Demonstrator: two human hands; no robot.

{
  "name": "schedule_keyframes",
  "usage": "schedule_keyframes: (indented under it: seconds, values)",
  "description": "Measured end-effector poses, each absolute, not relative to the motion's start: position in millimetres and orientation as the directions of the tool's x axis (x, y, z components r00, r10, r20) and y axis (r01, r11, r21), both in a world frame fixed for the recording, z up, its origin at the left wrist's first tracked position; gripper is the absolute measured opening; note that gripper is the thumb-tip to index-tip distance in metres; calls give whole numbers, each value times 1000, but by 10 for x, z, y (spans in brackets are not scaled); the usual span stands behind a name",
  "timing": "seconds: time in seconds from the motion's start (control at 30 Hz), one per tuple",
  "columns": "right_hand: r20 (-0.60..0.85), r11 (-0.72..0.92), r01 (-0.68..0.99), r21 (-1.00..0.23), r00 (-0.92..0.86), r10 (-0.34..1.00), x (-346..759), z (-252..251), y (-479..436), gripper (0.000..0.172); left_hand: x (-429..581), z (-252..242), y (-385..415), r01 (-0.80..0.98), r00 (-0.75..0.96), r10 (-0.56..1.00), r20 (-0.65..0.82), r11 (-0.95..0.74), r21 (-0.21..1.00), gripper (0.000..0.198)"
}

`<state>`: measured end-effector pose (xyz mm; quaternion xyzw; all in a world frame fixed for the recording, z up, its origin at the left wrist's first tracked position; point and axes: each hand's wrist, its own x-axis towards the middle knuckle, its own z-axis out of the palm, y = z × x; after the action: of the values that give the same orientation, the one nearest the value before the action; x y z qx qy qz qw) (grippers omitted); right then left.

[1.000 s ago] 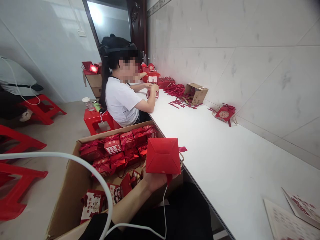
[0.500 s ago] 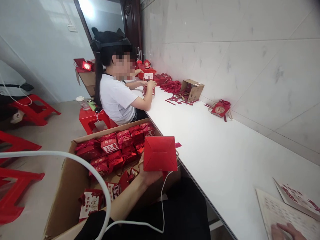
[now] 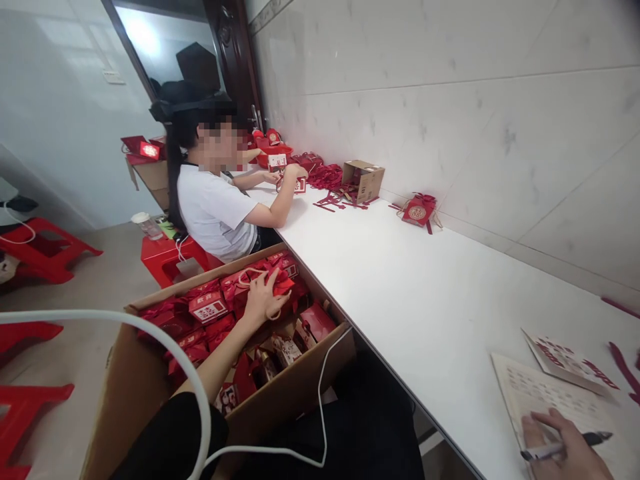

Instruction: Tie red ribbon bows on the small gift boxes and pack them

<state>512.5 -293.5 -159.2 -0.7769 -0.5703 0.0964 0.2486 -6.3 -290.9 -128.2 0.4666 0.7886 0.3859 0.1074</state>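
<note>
My left hand reaches into a cardboard carton, with its thumb and fingers around a small red gift box. Cord handle loops stick out on both sides of the fingers, and part of this gift box is hidden by the hand. Other red gift boxes with ribbons stand packed around it. At the lower right, my right hand is closed on a pen, resting over a sheet of paper with rows of marks. A folded red-and-white card lies beside the sheet.
A co-worker in a white shirt handles a red-and-white box at the white table. Along the wall are a small open carton, red ribbons and a red gift bag. A white cable crosses the foreground.
My left hand has moved up and left, bringing the red gift box from above the carton's edge down among the others. The pen in my right hand now shows. The view has shifted right.
</note>
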Motion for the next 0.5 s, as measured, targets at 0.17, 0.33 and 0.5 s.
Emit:
schedule_keyframes:
  seconds: [0.17,0.33,0.5]
  values:
    - [157,-173,866,-469,275,948,5073,-1565,-2984,43,-109,-1638,-2580,960,-273,945,183,254,117,77]
    - [271,-147,865,-480,306,913,4963,-1618,-3027,46,-134,-1861,-2240,963,-269,952,144,264,54,71]
    - [365,-51,840,-540,289,885,4880,-1631,-3016,43,-149,-1845,-2087,979,-202,969,145,199,30,65]
